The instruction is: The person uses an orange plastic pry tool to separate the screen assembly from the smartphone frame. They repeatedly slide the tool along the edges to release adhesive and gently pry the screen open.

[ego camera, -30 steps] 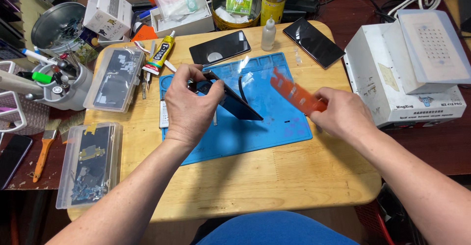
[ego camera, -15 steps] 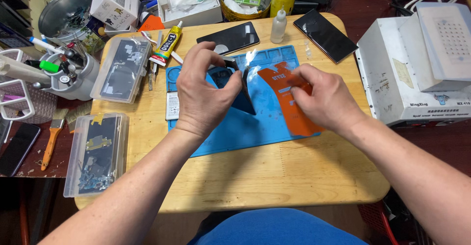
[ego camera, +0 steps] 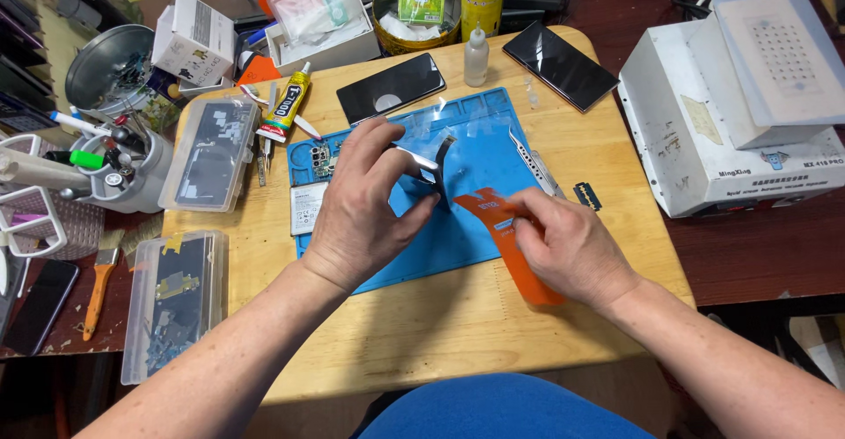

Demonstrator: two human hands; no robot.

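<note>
Right hand (ego camera: 568,245) nearest, grip closed on an orange plastic card (ego camera: 510,245) lying flat on the blue mat (ego camera: 475,149). Left hand (ego camera: 365,201) just beyond, grip pinched round a dark phone frame (ego camera: 437,168) held tilted above the mat, card tip at its lower edge. Tweezers (ego camera: 528,159) and razor blade (ego camera: 587,196) lie beside the right hand. Farther back: two dark phones (ego camera: 391,87), glue tube (ego camera: 289,103), dropper bottle (ego camera: 476,55). Risk, as judged: a card slip under pressure could crack the frame or drive fingers toward the blade.
</note>
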